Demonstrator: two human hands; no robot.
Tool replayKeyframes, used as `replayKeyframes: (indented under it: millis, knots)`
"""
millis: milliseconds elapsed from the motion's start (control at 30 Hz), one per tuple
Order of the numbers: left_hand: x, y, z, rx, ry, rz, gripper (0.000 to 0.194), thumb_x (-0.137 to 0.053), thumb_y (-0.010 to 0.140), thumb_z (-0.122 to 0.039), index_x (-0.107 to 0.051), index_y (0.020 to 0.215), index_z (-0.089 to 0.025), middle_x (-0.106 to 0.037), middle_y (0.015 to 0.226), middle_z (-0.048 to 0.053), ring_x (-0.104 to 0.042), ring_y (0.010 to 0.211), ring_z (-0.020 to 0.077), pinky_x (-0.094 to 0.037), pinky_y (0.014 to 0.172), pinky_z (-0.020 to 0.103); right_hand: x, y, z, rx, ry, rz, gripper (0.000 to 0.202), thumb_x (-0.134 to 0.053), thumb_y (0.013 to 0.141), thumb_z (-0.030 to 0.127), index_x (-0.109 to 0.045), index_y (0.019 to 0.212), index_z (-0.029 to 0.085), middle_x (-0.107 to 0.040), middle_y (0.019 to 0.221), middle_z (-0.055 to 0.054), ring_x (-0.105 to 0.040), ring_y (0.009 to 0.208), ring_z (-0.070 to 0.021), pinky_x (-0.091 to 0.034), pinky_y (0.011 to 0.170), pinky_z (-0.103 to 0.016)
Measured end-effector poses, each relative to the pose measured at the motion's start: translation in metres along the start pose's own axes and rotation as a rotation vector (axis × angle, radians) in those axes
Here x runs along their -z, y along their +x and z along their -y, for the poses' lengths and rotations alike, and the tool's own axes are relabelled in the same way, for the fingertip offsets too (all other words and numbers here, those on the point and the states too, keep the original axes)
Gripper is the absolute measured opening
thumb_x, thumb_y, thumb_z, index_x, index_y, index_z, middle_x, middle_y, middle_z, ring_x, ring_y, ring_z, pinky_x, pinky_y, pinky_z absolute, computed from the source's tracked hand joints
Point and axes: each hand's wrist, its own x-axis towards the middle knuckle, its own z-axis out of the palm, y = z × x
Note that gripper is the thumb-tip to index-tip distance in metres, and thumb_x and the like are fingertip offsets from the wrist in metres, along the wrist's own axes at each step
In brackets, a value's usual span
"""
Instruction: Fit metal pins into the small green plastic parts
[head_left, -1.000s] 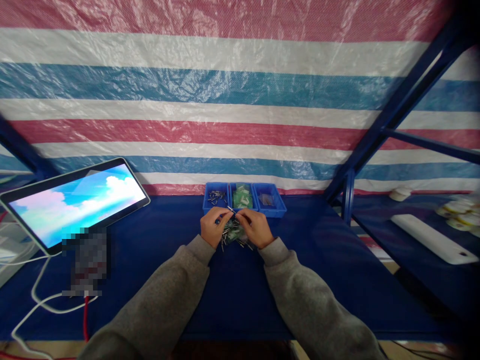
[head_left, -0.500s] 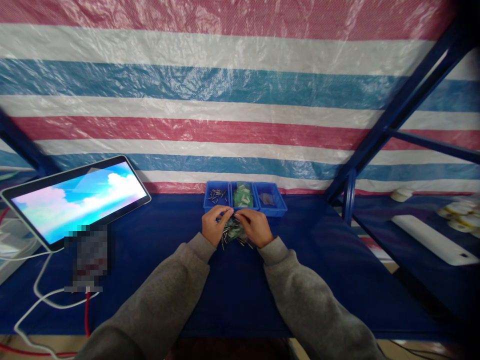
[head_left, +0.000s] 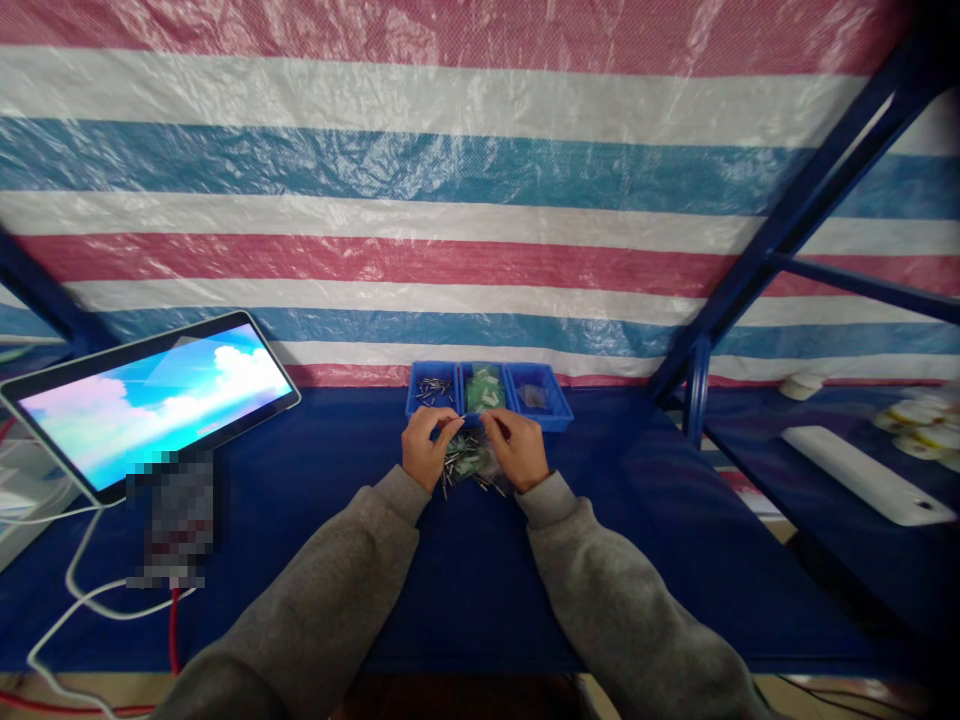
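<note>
Three joined blue bins stand at the back of the table: the left bin [head_left: 410,398] has dark metal pins, the middle one [head_left: 463,395] green and white pieces, the right one [head_left: 562,408] a few small clear pieces. In front of them lies a loose pile of pins and green pieces [head_left: 466,462]. My left hand [head_left: 429,447] is pinched above the pile's left side, what it holds too small to name. Across a small gap, my right hand [head_left: 517,447] is closed at the fingertips over the pile's right side; its content cannot be made out.
A bright tablet [head_left: 157,400] leans at the left, with a blurred-out object [head_left: 180,520] and white and red cables before it. Blue metal frame bars [head_left: 739,290] rise at the right. Beyond them are a long white case [head_left: 862,475] and several white rolls [head_left: 922,425].
The fingertips of my two hands have moved slightly apart, opening a small gap between them. The pile and bins look the same.
</note>
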Motion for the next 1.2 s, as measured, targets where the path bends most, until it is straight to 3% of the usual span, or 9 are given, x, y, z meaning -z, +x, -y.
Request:
replayKeyframes:
  millis: [167, 400, 533, 667, 833, 1033, 1200]
  knots:
    - [0.000, 0.001, 0.001, -0.054, -0.054, 0.040, 0.017, -0.051, 0.085, -0.026, -0.066, 0.083, -0.018, -0.068, 0.084, 0.005, -0.060, 0.083, 0.0163, -0.046, 0.079, 0.031, 0.000, 0.000, 0.000, 0.005, 0.008, 0.001, 0.028, -0.041, 0.089, 0.031, -0.064, 0.082, 0.018, -0.066, 0.076, -0.004, -0.059, 0.067, -0.0151, -0.041, 0.063, -0.024]
    - [0.000, -0.003, 0.000, 0.055, -0.122, 0.068, 0.022, -0.047, 0.087, -0.027, -0.063, 0.099, -0.018, -0.068, 0.077, 0.002, -0.063, 0.076, 0.0139, -0.048, 0.078, 0.027, -0.001, -0.002, 0.004, 0.049, 0.101, 0.096, 0.022, -0.047, 0.087, 0.033, -0.063, 0.092, 0.020, -0.067, 0.086, -0.004, -0.061, 0.075, -0.0159, -0.044, 0.068, -0.024]
    - [-0.001, -0.004, -0.001, 0.083, -0.174, 0.084, 0.023, -0.046, 0.088, -0.028, -0.061, 0.102, -0.017, -0.067, 0.077, 0.002, -0.064, 0.074, 0.0128, -0.049, 0.076, 0.025, -0.002, -0.003, 0.005, 0.062, 0.117, 0.140, 0.019, -0.047, 0.088, 0.031, -0.062, 0.090, 0.020, -0.066, 0.082, -0.003, -0.061, 0.073, -0.0150, -0.043, 0.067, -0.023]
    - [0.000, -0.003, -0.002, 0.030, -0.092, 0.072, 0.018, -0.051, 0.085, -0.028, -0.064, 0.090, -0.017, -0.068, 0.082, 0.003, -0.062, 0.080, 0.0135, -0.047, 0.078, 0.025, 0.000, -0.002, 0.006, 0.051, 0.093, 0.132, 0.022, -0.041, 0.091, 0.030, -0.060, 0.086, 0.020, -0.065, 0.077, -0.003, -0.060, 0.071, -0.0144, -0.041, 0.065, -0.022]
    - [-0.002, -0.003, 0.001, 0.023, 0.003, 0.076, 0.018, -0.052, 0.084, -0.030, -0.063, 0.080, -0.016, -0.065, 0.078, 0.003, -0.059, 0.071, 0.0122, -0.045, 0.068, 0.023, 0.002, -0.002, 0.006, 0.042, 0.059, 0.141, 0.030, -0.036, 0.092, 0.032, -0.058, 0.076, 0.019, -0.062, 0.068, -0.002, -0.058, 0.064, -0.0139, -0.040, 0.062, -0.023]
    - [-0.001, -0.004, 0.003, 0.071, 0.069, 0.078, 0.029, -0.048, 0.086, -0.032, -0.057, 0.065, -0.016, -0.057, 0.061, -0.001, -0.052, 0.058, 0.0096, -0.041, 0.060, 0.022, 0.003, -0.002, 0.010, 0.069, 0.112, 0.135, 0.020, -0.043, 0.090, 0.032, -0.059, 0.087, 0.020, -0.064, 0.079, -0.002, -0.059, 0.070, -0.0143, -0.041, 0.066, -0.023]
    - [0.000, -0.004, 0.002, 0.028, 0.022, 0.053, 0.021, -0.052, 0.084, -0.032, -0.061, 0.073, -0.016, -0.061, 0.069, 0.001, -0.054, 0.063, 0.0110, -0.043, 0.064, 0.023, 0.002, -0.002, 0.008, 0.081, 0.077, 0.152, 0.025, -0.041, 0.091, 0.030, -0.060, 0.080, 0.019, -0.064, 0.074, -0.003, -0.059, 0.070, -0.0145, -0.039, 0.065, -0.023]
